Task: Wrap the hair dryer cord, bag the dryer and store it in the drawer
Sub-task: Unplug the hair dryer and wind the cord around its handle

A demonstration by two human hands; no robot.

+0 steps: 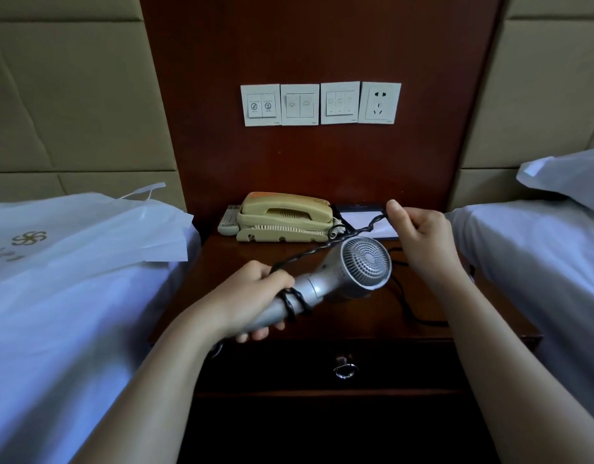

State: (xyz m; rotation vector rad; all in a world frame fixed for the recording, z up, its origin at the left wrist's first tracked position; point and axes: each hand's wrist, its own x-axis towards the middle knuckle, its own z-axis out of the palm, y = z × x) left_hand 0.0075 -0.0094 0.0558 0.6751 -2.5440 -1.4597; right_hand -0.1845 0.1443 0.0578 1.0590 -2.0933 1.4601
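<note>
A silver hair dryer (352, 272) hangs above the dark wooden nightstand (255, 256), its round rear grille facing me. My left hand (252, 296) grips its handle, where a couple of loops of black cord (293, 304) lie wound. My right hand (419, 236) pinches the twisted cord up near the dryer's head, pulled taut from the handle. More cord trails slack over the nightstand top to the right. A white plastic bag (88, 236) lies on the left bed. The drawer (322, 366) below is closed, with a metal ring pull (345, 370).
A beige telephone (285, 217) and a remote (229, 221) stand at the back of the nightstand, with a notepad (369, 221) beside them. White beds flank both sides; a pillow (566, 175) lies at right. Switches and a socket (381, 102) are on the wall panel.
</note>
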